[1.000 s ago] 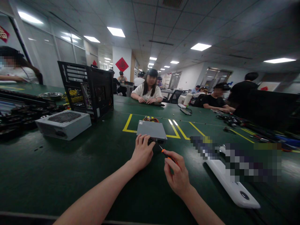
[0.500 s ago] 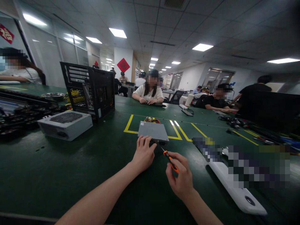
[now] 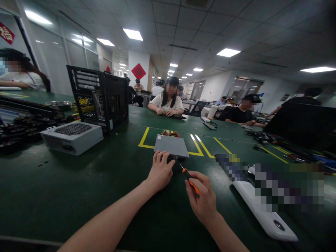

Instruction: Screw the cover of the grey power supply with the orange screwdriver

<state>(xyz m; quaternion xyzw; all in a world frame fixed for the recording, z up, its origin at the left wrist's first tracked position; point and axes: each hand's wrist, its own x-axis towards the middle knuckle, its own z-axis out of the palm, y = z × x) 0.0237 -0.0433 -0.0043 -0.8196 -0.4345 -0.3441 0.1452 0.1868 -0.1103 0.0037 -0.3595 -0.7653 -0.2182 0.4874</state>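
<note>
A grey computer power supply (image 3: pixel 172 145) lies flat on the green table, partly inside a yellow tape outline, its bundle of cables (image 3: pixel 168 133) at the far side. My left hand (image 3: pixel 161 169) grips its near left edge, fingertips over the top and thumb at the front face. An orange and black screwdriver (image 3: pixel 191 181) is held between the thumb and fingers of my right hand (image 3: pixel 202 196). The thin shaft slants up and left, its tip close to the near face of the power supply. Whether the tip touches anything there, I cannot tell.
Left of my hands lie another power supply (image 3: pixel 72 136) and an open black computer case (image 3: pixel 102 99), with a metal bowl (image 3: pixel 59 105) behind. To the right rests a long white device (image 3: pixel 265 210), partly pixelated. A person (image 3: pixel 168 99) sits across the table.
My hands, the power supply and the screwdriver keep almost the same places. The view has shifted slightly. At the far right, a person in black has moved further right.
</note>
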